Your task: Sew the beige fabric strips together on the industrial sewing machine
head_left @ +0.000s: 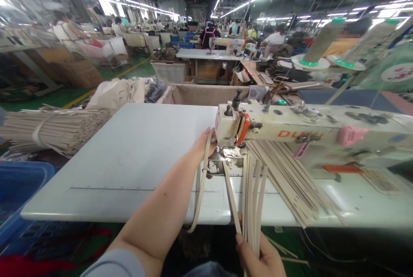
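Observation:
In front of me stands a sewing machine (290, 130) with its metal needle plate (226, 167) set into a pale table. My left hand (209, 141) is beside the needle area, fingers closed at a narrow beige strap (201, 191) that loops over it and hangs past the table edge. The machine head partly hides those fingers. Below the front edge, my right hand (260, 255) grips several beige straps (251, 199). One strap (230, 195) of these runs up toward the presser foot. More loose straps (287, 178) lie fanned out under the machine arm.
A tied bundle of beige straps (54, 130) lies left of the table (129, 152). A blue crate (26, 182) stands at the lower left. Thread cones (319, 44) rise at the right. Behind the table is a fabric-lined bin (206, 94); people work at other stations farther back.

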{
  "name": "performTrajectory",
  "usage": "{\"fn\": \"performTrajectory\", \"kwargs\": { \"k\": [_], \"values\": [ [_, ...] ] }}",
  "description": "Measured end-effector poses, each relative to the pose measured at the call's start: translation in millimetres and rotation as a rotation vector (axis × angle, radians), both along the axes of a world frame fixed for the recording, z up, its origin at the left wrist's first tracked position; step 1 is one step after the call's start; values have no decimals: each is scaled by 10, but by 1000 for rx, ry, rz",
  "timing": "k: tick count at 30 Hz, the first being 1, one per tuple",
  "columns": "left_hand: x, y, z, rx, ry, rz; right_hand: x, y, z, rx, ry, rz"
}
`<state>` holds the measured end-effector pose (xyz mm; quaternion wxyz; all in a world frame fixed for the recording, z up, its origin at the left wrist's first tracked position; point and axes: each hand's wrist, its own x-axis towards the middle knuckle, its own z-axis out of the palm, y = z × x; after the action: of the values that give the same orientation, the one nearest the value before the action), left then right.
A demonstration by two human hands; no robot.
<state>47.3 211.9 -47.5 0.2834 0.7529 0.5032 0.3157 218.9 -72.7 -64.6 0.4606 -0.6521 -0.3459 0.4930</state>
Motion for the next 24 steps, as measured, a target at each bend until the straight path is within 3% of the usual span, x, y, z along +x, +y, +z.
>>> {"fn": "performTrajectory", "kwargs": {
  "k": [6, 13, 20, 24],
  "values": [
    [32, 14, -25, -2, 0, 6, -73, 164, 40, 70, -57, -16],
    [39, 57, -87, -20, 31, -29, -139, 269, 120, 39, -79, -9],
    [96, -31, -36, -63, -116, 124, -136, 350, 182, 8, -118, 44],
    [130, -44, -88, -52, -226, 163, -174, 353, 161, 37, -125, -13]
  ]
}}
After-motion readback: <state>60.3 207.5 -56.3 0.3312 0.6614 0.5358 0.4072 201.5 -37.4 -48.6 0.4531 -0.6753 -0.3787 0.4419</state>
